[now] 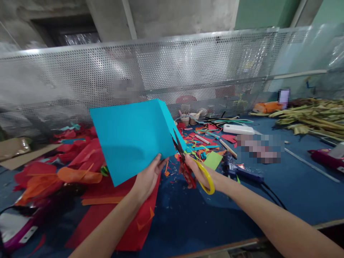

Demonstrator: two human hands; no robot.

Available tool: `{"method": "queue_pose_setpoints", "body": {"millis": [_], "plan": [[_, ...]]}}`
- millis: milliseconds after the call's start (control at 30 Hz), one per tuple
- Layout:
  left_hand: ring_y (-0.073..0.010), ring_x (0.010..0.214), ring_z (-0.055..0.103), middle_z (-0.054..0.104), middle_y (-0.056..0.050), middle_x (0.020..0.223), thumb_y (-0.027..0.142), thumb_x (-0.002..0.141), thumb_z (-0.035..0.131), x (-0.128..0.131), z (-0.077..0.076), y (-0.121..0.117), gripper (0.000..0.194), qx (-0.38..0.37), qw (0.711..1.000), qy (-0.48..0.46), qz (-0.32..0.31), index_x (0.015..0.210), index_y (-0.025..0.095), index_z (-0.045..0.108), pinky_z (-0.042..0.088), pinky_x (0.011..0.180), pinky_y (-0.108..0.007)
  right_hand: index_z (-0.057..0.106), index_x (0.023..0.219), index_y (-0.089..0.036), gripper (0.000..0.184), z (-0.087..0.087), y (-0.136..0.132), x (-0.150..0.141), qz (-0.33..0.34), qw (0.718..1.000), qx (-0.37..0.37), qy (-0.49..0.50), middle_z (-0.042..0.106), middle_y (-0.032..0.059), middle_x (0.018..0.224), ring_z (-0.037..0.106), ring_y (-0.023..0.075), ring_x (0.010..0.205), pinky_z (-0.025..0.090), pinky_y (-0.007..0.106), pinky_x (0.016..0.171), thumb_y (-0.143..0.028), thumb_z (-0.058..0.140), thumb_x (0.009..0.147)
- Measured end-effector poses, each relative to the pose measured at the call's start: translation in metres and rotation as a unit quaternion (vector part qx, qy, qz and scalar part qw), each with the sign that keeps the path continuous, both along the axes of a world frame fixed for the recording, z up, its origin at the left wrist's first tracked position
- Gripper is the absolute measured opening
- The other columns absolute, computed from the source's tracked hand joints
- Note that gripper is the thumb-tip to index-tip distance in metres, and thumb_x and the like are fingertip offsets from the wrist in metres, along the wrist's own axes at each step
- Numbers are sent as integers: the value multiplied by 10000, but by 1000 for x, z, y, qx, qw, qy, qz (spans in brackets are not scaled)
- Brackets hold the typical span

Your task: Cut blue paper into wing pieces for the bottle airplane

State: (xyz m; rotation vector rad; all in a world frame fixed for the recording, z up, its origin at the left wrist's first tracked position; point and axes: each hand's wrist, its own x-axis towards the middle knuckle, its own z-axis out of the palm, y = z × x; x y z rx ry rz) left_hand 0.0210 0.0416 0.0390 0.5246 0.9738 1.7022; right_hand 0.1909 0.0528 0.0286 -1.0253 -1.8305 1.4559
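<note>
A bright blue sheet of paper (131, 136) is held up above the table, with a narrow strip folded or partly cut along its right side. My left hand (152, 173) pinches its lower right edge between thumb and fingers. In my right hand (193, 170) is a pair of scissors (205, 179) with one yellow and one red handle. Their dark blades are apart and point up along the sheet's right edge, beside the strip. Whether the blades touch the paper I cannot tell. Red sheets (137, 229) lie beneath my left forearm.
Colourful paper scraps (199, 143) litter the blue table (209, 215). Red and orange paper (61, 172) is heaped at left. A dark blue glue gun (244, 173) with a cord lies right of my hand. Dry stalks (309, 118) sit far right, before a perforated metal screen (188, 68).
</note>
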Motion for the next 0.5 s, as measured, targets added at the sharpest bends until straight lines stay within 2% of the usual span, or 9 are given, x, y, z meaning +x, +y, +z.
{"method": "queue_pose_setpoints", "body": {"millis": [100,233,367,500], "plan": [[-200,865,695,738,-43,795,81,690,703,-5,-1,3,123,30,999,18,-4,793,142,677,553,862,-310,526,681,-195,715,6,-2,0,20,998,-56,-31,478,-6,507,511,128,403,454,260,427,-770,120,811],[-249,1004,655,739,-61,938,110,661,733,-11,-3,5,318,80,995,57,-11,968,164,671,546,879,-380,517,673,-182,707,26,-7,3,37,991,-105,-68,466,-8,476,513,129,417,433,233,402,-745,121,830],[-258,973,667,731,-79,987,126,644,749,-11,-2,5,361,68,995,71,-24,995,153,673,539,883,-391,532,682,-180,676,36,-8,8,36,994,-72,-72,502,5,486,541,136,443,433,235,438,-696,136,867],[-246,940,680,749,-75,857,112,653,743,-9,-1,3,269,20,997,66,-39,917,128,691,535,887,-353,532,667,-193,670,34,-5,11,36,995,-70,-53,504,5,475,517,145,410,433,267,422,-730,170,840]]}}
